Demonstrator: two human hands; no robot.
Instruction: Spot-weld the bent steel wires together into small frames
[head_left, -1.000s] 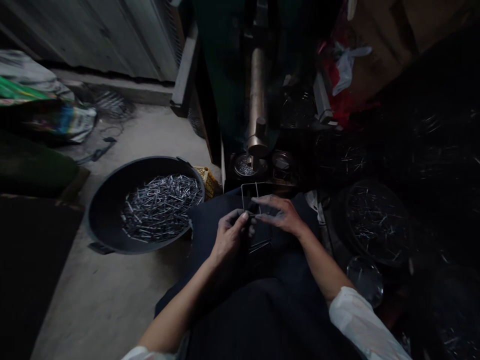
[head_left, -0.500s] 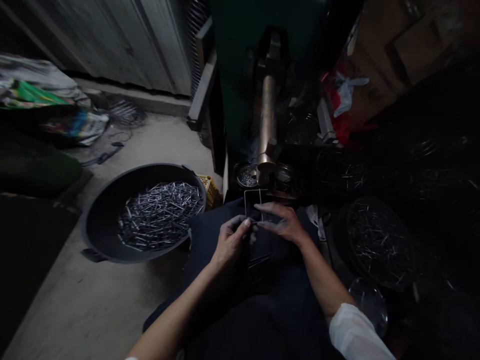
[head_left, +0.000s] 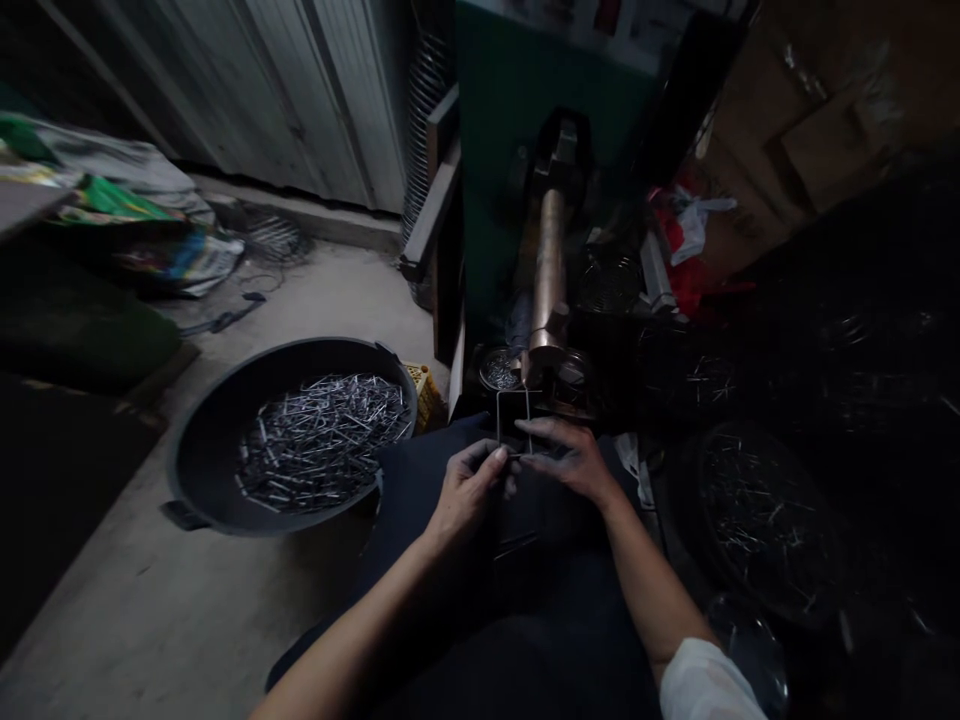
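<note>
A thin bent-wire frame [head_left: 498,418], roughly rectangular, stands upright between my hands. My left hand [head_left: 466,488] pinches its lower left part between thumb and fingers. At the right side my right hand [head_left: 568,462] grips the frame, fingers reaching across the right-hand wire. The frame's top lies just below the tip of a machine's brass-coloured cylindrical arm [head_left: 550,270]; whether they touch I cannot tell. Below my hands, a few thin rods [head_left: 516,545] rest on the dark cloth over my lap.
On my left stands a wide black basin [head_left: 180,440] with many short metal rods, beside a yellow crate [head_left: 425,395]. A small dish [head_left: 499,370] of metal bits sits under the arm. At right, a dark container [head_left: 765,510] holds more wire pieces.
The view has shifted, so the surroundings appear lower and slightly to the right. Both hands keep hold of the wire frame, whose top now appears closer to the machine's tip.
</note>
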